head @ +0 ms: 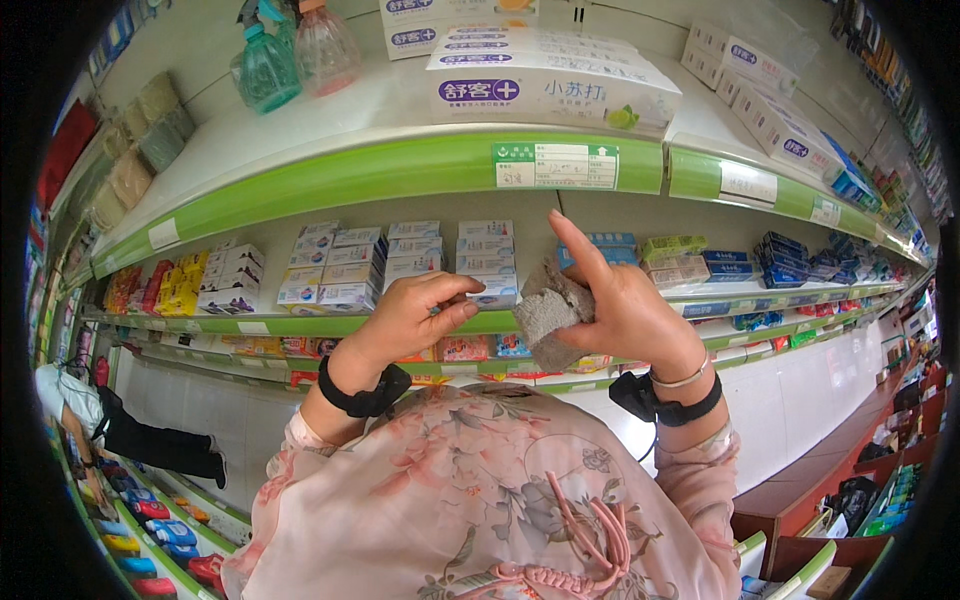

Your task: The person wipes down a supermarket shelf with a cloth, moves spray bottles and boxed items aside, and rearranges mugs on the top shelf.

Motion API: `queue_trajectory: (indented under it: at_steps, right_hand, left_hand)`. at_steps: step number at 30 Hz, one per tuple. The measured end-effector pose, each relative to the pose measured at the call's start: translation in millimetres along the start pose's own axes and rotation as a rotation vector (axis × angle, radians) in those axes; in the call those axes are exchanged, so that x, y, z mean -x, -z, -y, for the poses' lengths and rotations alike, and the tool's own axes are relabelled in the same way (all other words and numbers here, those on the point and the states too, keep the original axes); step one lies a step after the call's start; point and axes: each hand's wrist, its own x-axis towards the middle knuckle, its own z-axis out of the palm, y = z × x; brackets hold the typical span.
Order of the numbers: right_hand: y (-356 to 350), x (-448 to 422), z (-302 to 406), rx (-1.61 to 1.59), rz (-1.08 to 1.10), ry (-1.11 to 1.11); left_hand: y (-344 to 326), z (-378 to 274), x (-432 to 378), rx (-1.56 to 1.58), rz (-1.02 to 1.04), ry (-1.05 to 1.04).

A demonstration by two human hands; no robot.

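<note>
My right hand (637,315) grips a crumpled grey cloth (553,319) between thumb and curled fingers, with the index finger stretched up toward the shelf edge. My left hand (427,315) is loosely bent and holds nothing; a small gap shows between its thumb and forefinger. Both hands are in front of the second shelf, where stacked small boxes (486,251) stand just behind the left fingertips. Blue cartons (611,247) are partly hidden behind the cloth and right hand. Above them runs the green shelf edge (420,171) with a price tag (555,166).
Toothpaste boxes (555,90) and spray bottles (268,71) stand on the top shelf. Yellow packets (182,281) sit at the left below. Another person (127,427) reaches toward goods at the far left. A reddish-brown wooden counter (817,472) stands at the right.
</note>
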Motion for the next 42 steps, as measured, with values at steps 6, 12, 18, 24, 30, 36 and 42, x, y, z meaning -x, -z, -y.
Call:
queue_trajectory:
  at_steps: [6, 12, 18, 24, 30, 36, 42]
  right_hand:
    - [-2, -2, -11, 0.007, -0.025, 0.079]
    - [0, -6, -13, -0.021, -0.052, 0.046]
    - [1, -6, -17, -0.057, -0.055, 0.052]
    - [2, -6, -20, -0.074, -0.048, 0.061]
    - [3, -7, -21, -0.069, -0.042, 0.069]
    - [1, -8, -18, -0.063, -0.036, 0.083]
    - [0, -10, -11, -0.002, -0.001, 0.05]
  left_hand:
    - [0, 0, -2, -0.015, 0.019, -0.004]
    - [0, 0, -3, -0.006, 0.016, 0.033]
    - [-1, -4, -6, -0.001, 0.008, 0.052]
    - [-2, -5, -8, -0.007, 0.02, 0.043]
    - [-3, -4, -9, -0.009, 0.035, 0.023]
    - [-4, -4, -9, -0.002, 0.032, 0.008]
    - [-6, 1, -5, 0.012, 0.012, -0.005]
